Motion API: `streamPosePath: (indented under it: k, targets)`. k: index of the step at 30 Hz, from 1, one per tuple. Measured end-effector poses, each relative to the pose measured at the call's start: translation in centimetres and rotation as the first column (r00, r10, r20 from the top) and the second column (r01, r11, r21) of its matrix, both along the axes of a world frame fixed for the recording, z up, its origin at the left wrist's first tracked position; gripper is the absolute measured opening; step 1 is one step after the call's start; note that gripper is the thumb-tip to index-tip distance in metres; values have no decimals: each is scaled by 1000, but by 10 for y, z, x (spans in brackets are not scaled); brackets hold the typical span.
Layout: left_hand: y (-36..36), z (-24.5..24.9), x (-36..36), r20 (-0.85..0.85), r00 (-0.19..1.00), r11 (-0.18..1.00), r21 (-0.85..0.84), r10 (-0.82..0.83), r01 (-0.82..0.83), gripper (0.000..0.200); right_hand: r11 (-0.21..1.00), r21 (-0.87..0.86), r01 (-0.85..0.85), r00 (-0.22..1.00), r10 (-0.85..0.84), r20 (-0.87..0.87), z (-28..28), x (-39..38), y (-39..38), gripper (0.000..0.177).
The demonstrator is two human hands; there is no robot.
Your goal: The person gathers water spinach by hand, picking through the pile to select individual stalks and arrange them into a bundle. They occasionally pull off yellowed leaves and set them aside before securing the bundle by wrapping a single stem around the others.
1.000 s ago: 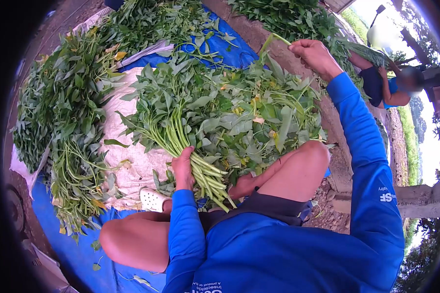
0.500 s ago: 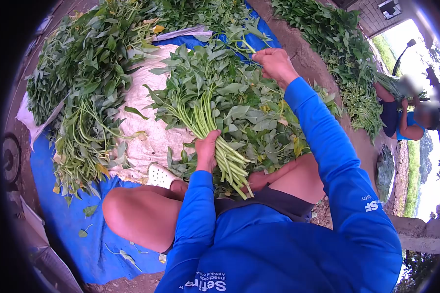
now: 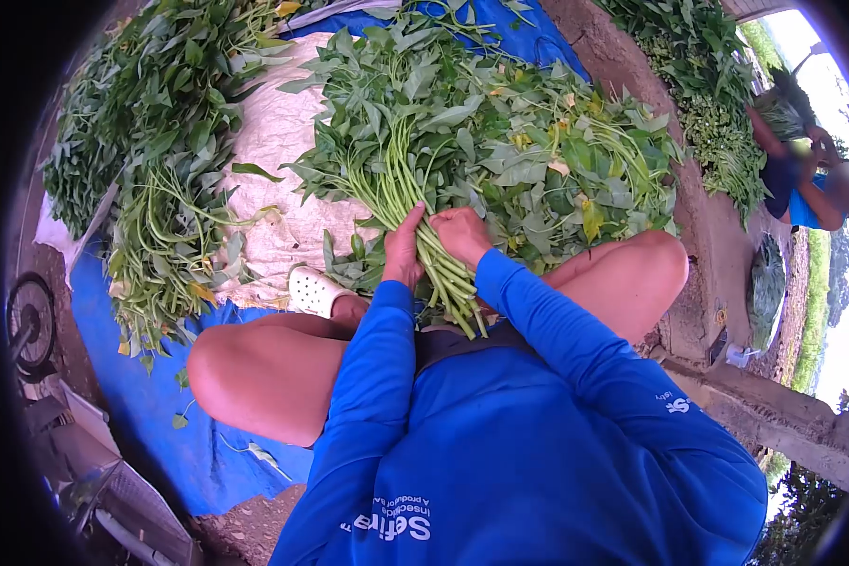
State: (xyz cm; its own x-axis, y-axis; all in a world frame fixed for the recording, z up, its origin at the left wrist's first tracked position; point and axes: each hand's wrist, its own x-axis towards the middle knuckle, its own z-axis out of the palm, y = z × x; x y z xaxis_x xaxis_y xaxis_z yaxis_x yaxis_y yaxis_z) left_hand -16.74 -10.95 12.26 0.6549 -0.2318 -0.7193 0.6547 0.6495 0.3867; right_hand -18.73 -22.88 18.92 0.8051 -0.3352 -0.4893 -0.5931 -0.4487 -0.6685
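My left hand (image 3: 403,250) is wrapped around the pale green stems of a bunch of water spinach (image 3: 396,184). The cut stem ends point down toward my lap, and the leaves fan out at the top. Pressed against the right side of the same stems is my right hand (image 3: 460,236), its fingers curled closed at the bunch; any single stem inside them is hidden. A heap of loose water spinach (image 3: 538,156) lies just beyond my hands and to the right.
A large pile of greens (image 3: 151,123) stands at the left on a whitish sack (image 3: 278,141) and a blue tarp (image 3: 160,415). More greens (image 3: 703,104) line the far right, where another person (image 3: 816,193) handles leaves. My folded legs frame the bunch. A wheel (image 3: 30,325) is at far left.
My right hand has come back from the far upper right, where it held a stem, down to the bunch. My left hand keeps its hold. The view has shifted slightly.
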Motion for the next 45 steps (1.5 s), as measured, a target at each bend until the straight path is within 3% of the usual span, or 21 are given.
streamPosePath:
  k: [1, 4, 5, 8, 13, 14, 16, 18, 20, 23, 25, 28, 30, 31, 34, 38, 39, 41, 43, 44, 45]
  targets:
    - [-8, -1, -3, 157, 982, 981, 143, 107, -130, 46, 1000, 14, 2, 1000, -1, -19, -4, -1, 1, 35]
    - [0, -3, 1, 76, 995, 973, 227, -57, 39, 51, 986, 155, -57, 993, 72, -97, -1, -4, 6, 32]
    - [9, -2, 6, -71, 983, 983, 58, -170, 174, 44, 985, 158, -72, 985, 95, -145, 5, -7, 7, 34]
    - [18, 15, 10, -44, 980, 965, 172, -195, 200, 33, 971, 192, -141, 989, 148, -19, -19, -17, 5, 37]
    - [52, 77, 47, 243, 887, 781, 597, -393, 182, 26, 949, 101, -298, 943, 277, 183, 64, -5, -27, 41]
    - [64, 98, 60, 295, 829, 684, 716, -475, 137, 34, 955, 70, -290, 929, 263, 261, 84, 1, -38, 38]
    - [93, 124, 89, 229, 722, 283, 958, -653, -48, 48, 942, 87, -325, 894, 276, 353, 134, 19, -60, 35]
    - [114, 195, 109, 76, 580, -50, 979, -811, -198, 55, 940, 8, -342, 840, 302, 451, 197, 32, -70, 32]
    - [126, 264, 125, -62, 460, -251, 898, -886, -362, 52, 934, -161, -320, 767, 355, 535, 257, 40, -76, 31]
    - [129, 337, 138, -183, 246, -301, 709, -952, -637, 43, 913, -388, -128, 375, 406, 833, 278, 52, -73, 51]
    - [117, 381, 136, -353, 174, -369, 623, -919, -690, 37, 794, -609, -3, 287, 584, 760, 275, 60, -60, 72]
    - [102, 421, 122, -546, 66, -431, 576, -835, -695, 55, 583, -807, -96, 407, 763, 503, 228, 80, -68, 107]
    - [98, 441, 98, -574, -4, -427, 614, -819, -664, 60, 531, -768, -357, 544, 787, 292, 201, 84, -81, 113]
    - [97, 452, 89, -584, -36, -424, 629, -811, -651, 63, 509, -845, -167, 450, 801, 394, 194, 83, -83, 113]
    - [99, 482, 68, -463, -78, -352, 763, -883, -542, 70, 716, -691, 96, 201, 666, 718, 192, 74, -84, 97]
    - [104, 478, 83, -558, -90, -470, 766, -825, -438, 60, 611, -790, -50, 387, 741, 549, 107, 94, -70, 102]
    - [110, 475, 87, -557, -85, -489, 783, -826, -386, 59, 671, -719, -181, 472, 701, 535, 106, 82, -75, 103]
    - [125, 466, 95, -530, -48, -496, 818, -846, -290, 56, 646, -719, -255, 654, 663, 363, 74, 78, -94, 91]
    - [153, 442, 116, -434, -56, -408, 878, -899, -251, 58, 676, -546, -495, 848, 514, -132, 80, 83, -116, 83]
    - [157, 437, 122, -421, 5, -414, 891, -907, -188, 57, 753, -479, -452, 890, 421, -178, 78, 92, -131, 70]
    - [163, 435, 126, -417, 84, -425, 898, -905, -115, 56, 824, -460, -330, 933, 358, -28, 62, 100, -149, 57]
